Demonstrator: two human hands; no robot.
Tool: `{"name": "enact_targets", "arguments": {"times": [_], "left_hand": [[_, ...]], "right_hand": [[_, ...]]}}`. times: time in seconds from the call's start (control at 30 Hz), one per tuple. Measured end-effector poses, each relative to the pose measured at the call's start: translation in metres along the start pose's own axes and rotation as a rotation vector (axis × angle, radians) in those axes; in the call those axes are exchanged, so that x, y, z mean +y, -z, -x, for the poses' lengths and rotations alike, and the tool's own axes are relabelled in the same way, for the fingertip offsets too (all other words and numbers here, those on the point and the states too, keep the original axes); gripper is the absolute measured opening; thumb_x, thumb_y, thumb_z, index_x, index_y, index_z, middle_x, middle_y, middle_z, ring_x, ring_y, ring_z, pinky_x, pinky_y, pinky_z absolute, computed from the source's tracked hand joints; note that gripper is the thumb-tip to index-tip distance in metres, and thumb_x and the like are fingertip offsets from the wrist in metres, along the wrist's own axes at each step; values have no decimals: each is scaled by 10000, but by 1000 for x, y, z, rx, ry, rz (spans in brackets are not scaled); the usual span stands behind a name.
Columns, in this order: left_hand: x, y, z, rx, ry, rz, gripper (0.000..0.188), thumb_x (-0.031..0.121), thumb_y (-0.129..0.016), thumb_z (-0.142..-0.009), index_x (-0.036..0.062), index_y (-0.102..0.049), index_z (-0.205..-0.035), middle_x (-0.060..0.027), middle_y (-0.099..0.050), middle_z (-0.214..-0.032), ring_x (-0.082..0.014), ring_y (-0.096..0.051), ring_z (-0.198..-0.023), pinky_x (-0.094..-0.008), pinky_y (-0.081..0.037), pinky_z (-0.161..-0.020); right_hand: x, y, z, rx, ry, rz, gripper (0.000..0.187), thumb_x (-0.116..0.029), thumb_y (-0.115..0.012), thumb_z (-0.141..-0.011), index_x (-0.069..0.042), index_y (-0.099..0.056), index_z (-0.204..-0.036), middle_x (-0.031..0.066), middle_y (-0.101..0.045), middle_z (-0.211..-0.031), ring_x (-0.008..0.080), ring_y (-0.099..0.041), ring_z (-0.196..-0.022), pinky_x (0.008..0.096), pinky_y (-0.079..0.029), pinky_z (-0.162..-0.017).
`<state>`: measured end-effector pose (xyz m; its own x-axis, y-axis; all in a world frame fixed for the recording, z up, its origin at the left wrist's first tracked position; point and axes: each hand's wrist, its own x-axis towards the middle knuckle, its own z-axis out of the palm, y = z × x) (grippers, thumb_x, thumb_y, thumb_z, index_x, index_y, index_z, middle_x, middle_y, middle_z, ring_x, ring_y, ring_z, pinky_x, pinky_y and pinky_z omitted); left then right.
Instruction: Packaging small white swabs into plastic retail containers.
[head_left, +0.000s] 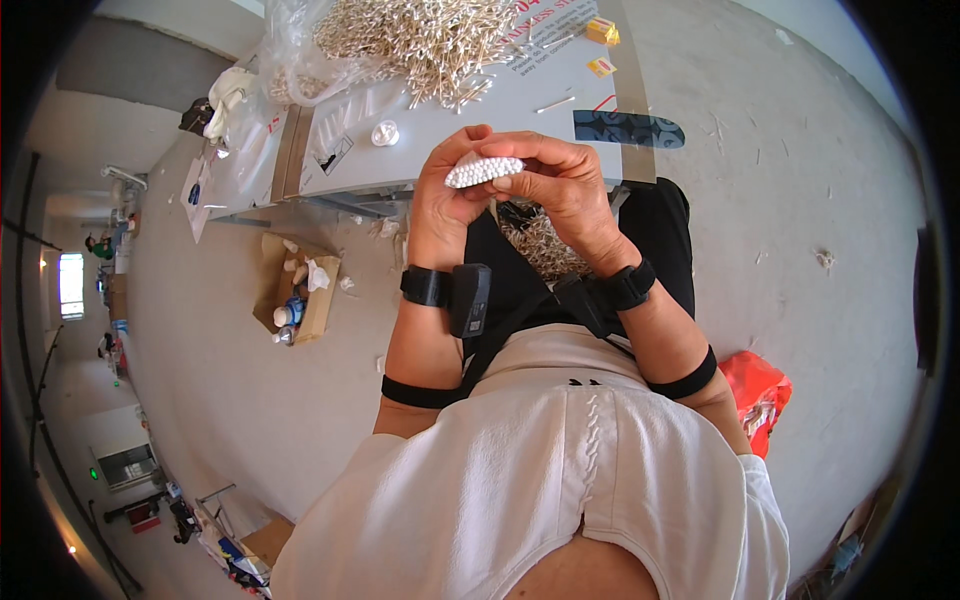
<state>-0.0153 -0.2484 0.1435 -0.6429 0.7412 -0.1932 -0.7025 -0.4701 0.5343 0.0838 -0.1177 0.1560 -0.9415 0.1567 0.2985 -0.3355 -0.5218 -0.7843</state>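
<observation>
A tight bundle of cotton swabs (484, 172) shows its white tips, held up between both hands just off the near edge of the table. My left hand (447, 190) is curled around the bundle from the left. From the right, my right hand (562, 190) presses on it with thumb and fingers. The swab sticks are mostly hidden by the hands. Beyond the hands, a large heap of loose cotton swabs (420, 40) lies on the grey table (480, 120). More swabs (545, 245) sit below the hands, between my legs.
A small round white container (385, 133) stands on the table near a clear plastic bag (300, 60). Small yellow boxes (602, 30) lie at the far right, with a dark patterned strip (630, 129) at the right edge. On the floor are a cardboard box (318, 310) and a red bag (752, 392).
</observation>
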Motion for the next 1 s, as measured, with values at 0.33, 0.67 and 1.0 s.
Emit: {"name": "enact_targets", "arguments": {"times": [0.33,0.67,1.0], "left_hand": [[-2,-2,2,36,-12,-62,192,123,-559,-832,3,-522,-977,-115,-613,-809,-176,-621,-605,-221,-502,-433],[-17,-54,18,-35,-146,-266,158,115,-579,-805,-2,-578,-911,-32,-595,-821,-105,-588,-659,-196,-486,-556],[-18,-49,13,262,-246,-612,154,112,-564,-829,-28,-572,-894,-49,-580,-777,-87,-556,-604,-170,-425,-464]], "right_hand": [[-6,-5,-1,46,-34,-2,254,87,-643,-758,11,-652,-1000,71,-651,-889,134,-621,-756,237,-520,-688],[-6,-2,-7,57,388,750,322,-101,-792,-618,-93,-701,-927,32,-647,-921,177,-497,-912,301,-414,-838],[-1,-3,-1,24,199,486,263,28,-732,-658,-41,-690,-908,38,-624,-892,137,-548,-883,266,-449,-803]]}}
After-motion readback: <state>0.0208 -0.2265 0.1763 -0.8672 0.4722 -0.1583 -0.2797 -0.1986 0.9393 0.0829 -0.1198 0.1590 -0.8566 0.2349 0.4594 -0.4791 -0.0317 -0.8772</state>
